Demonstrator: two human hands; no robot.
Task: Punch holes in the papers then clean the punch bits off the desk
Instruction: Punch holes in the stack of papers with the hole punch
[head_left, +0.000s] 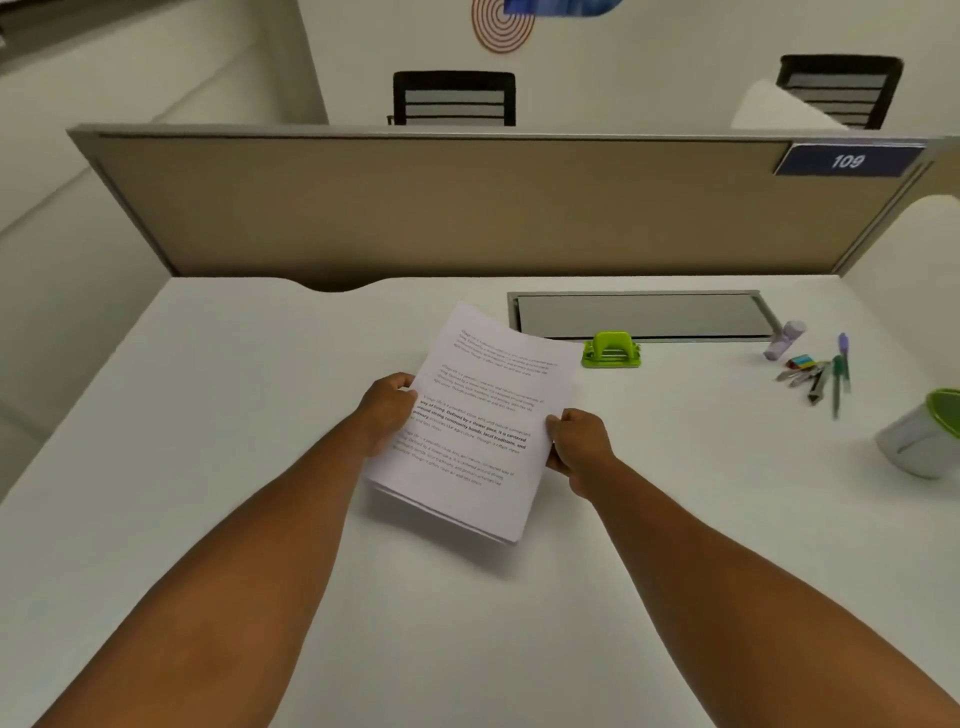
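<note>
A thin stack of printed white papers (475, 415) hangs tilted a little above the white desk (208, 415), its shadow below it. My left hand (387, 413) grips the stack's left edge. My right hand (576, 447) grips its right edge, thumb on top. A green hole punch (611, 351) stands on the desk beyond the papers' far right corner, apart from them. I see no punch bits on the desk.
A grey cable hatch (641, 314) is set in the desk behind the punch. At the right lie a small white bottle (784, 340), pens and clips (818, 374), and a white cup with a green lid (924, 436). A beige partition (467, 208) closes the far edge.
</note>
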